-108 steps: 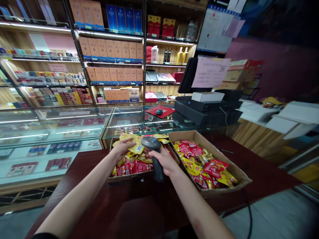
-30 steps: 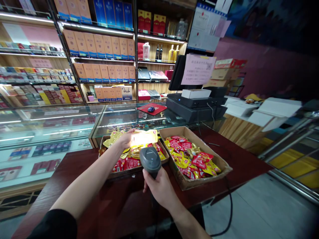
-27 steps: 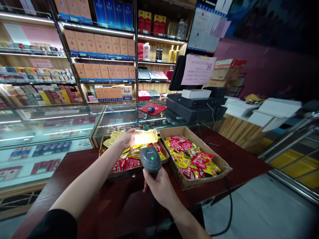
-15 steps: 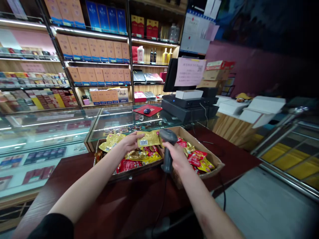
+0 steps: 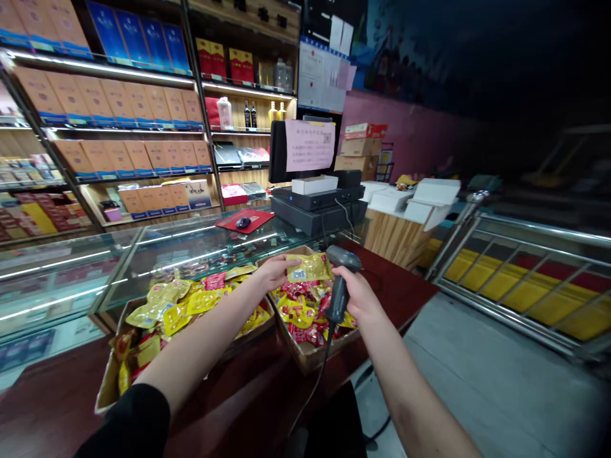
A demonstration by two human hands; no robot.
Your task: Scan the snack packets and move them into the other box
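Note:
My left hand (image 5: 274, 273) pinches the left end of a gold snack packet (image 5: 310, 267), whose white barcode label faces me. Wrapped round the handle of a dark barcode scanner (image 5: 340, 299) is my right hand (image 5: 359, 296); the scanner's head sits close to the packet's right end, and its cable hangs toward me. Below both hands stands a cardboard box (image 5: 305, 361) of red and yellow packets. To its left, partly hidden by my left forearm, another cardboard box (image 5: 107, 385) holds gold, yellow and red packets.
Both boxes rest on a dark red wooden counter (image 5: 229, 407). Behind lies a glass display case (image 5: 157, 245) with a mouse (image 5: 243, 222) on a red pad. A monitor (image 5: 278, 152) stands above a black cash drawer (image 5: 305, 219). A metal railing (image 5: 525, 222) runs along the right.
The view has turned to the right, so shelves and boxes appear further left. My hands, still holding the packet and the scanner, are now over the right box instead of between the two.

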